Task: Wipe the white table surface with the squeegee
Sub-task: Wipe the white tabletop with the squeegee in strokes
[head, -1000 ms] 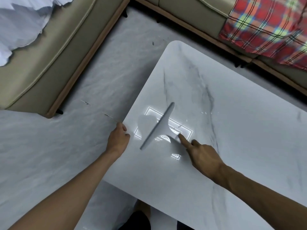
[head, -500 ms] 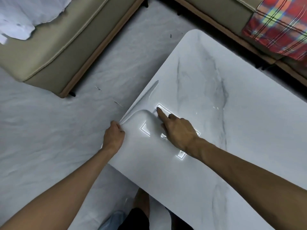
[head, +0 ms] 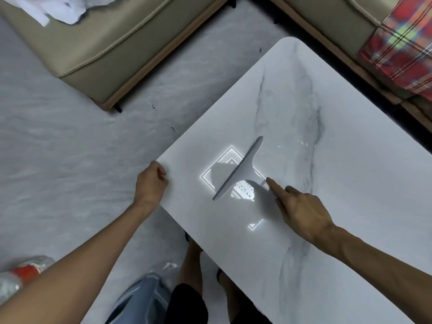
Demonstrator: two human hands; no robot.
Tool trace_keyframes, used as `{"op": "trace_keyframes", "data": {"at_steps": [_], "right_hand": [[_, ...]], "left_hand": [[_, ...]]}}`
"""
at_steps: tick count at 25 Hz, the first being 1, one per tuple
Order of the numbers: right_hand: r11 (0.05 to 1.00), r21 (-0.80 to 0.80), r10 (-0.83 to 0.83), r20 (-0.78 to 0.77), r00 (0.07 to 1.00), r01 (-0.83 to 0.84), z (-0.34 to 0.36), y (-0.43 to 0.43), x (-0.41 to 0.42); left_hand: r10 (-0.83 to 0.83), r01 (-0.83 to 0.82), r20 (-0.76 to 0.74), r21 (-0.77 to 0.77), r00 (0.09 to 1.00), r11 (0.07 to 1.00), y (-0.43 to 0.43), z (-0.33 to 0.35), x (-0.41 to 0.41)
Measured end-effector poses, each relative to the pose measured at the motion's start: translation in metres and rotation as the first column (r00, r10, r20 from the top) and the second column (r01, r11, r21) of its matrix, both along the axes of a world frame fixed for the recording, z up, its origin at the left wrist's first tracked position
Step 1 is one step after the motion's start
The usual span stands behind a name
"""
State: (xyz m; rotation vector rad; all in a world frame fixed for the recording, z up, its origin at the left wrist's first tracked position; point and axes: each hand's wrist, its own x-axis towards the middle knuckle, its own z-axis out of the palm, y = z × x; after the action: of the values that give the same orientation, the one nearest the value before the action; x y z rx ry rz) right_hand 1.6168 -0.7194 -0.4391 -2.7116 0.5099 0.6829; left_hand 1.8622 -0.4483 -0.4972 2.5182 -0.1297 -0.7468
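Where the white marble-patterned surface [head: 339,183] meets its near-left edge, the left hand [head: 150,183] rests with fingers [head: 161,170] curled loosely over the rim, holding nothing but the edge itself. The squeegee [head: 240,168], pale grey and T-shaped, sits on the surface a little in from that edge, its long blade running diagonally from lower left to upper right. Its handle extends toward the right hand [head: 301,211]. The right hand lies low over the surface with the index finger extended, the tip meeting the end of the squeegee handle; the remaining fingers are folded back. Whether the thumb or other fingers pinch the handle from beneath cannot be told, as the hand's own shadow covers that contact.

A bright reflection of a square ceiling light [head: 210,178] shows on the glossy surface directly under and around the squeegee. Grey veining runs across the surface beyond the tool.

Surroundings noted: a beige sofa [head: 98,50] with a wooden base stands at upper left on the pale floor [head: 58,148], with white cloth [head: 53,5] on its seat. A red plaid blanket [head: 402,50] lies on a second sofa section at upper right. The person's legs [head: 194,288] show below the near edge of the surface.
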Motion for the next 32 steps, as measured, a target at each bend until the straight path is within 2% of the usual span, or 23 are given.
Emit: {"op": "trace_keyframes", "data": {"at_steps": [2,4,7,9,12,15,18,21,23,26,29,32], "right_hand": [[0.996,0.078,0.044,0.085,0.995,-0.051,0.004,0.021,0.020],[0.971,0.146,0.169,0.141,0.975,-0.189,-0.003,0.052,0.059],[0.893,0.165,0.405,0.117,0.907,-0.420,-0.023,0.112,0.119],[0.869,0.157,0.462,0.083,0.883,-0.470,-0.034,0.139,0.141],[0.897,0.175,0.398,0.079,0.914,-0.406,-0.044,0.139,0.142],[0.948,0.155,0.270,0.074,0.960,-0.278,-0.040,0.105,0.102],[0.989,0.071,0.127,0.030,0.991,-0.129,-0.025,0.063,0.046],[0.999,0.022,0.041,0.005,0.999,-0.041,-0.007,0.041,0.004],[0.994,0.105,0.035,0.036,0.999,-0.038,-0.001,0.046,0.004],[0.967,0.225,0.083,0.160,0.984,-0.118,-0.013,0.083,0.046],[0.946,0.273,0.150,0.116,0.982,-0.177,-0.038,0.137,0.100],[0.955,0.238,0.155,0.097,0.983,-0.174,-0.053,0.155,0.116]], "left_hand": [[0.077,-0.075,0.059,-0.041,0.995,0.996,0.020,0.010,0.001],[0.166,-0.160,0.117,-0.066,0.979,0.985,0.038,0.017,0.007],[0.296,-0.286,0.105,-0.102,0.949,0.953,0.063,0.011,0.021],[0.280,-0.277,0.105,-0.045,0.954,0.960,0.073,0.004,0.027],[0.158,-0.164,0.095,0.057,0.983,0.985,0.077,-0.005,0.029],[-0.002,0.003,-0.022,0.065,1.000,0.998,0.066,-0.008,0.024],[-0.140,0.148,-0.103,0.077,0.985,0.986,0.050,-0.009,0.020],[-0.094,0.116,-0.216,0.089,0.972,0.989,0.038,-0.008,0.020],[-0.060,0.084,-0.237,0.091,0.970,0.992,0.036,-0.007,0.022],[-0.049,0.069,-0.206,0.089,0.977,0.994,0.040,-0.006,0.025],[-0.072,0.089,-0.160,0.101,0.984,0.991,0.048,-0.007,0.027],[-0.178,0.187,-0.090,0.102,0.980,0.977,0.053,-0.010,0.022]]}}
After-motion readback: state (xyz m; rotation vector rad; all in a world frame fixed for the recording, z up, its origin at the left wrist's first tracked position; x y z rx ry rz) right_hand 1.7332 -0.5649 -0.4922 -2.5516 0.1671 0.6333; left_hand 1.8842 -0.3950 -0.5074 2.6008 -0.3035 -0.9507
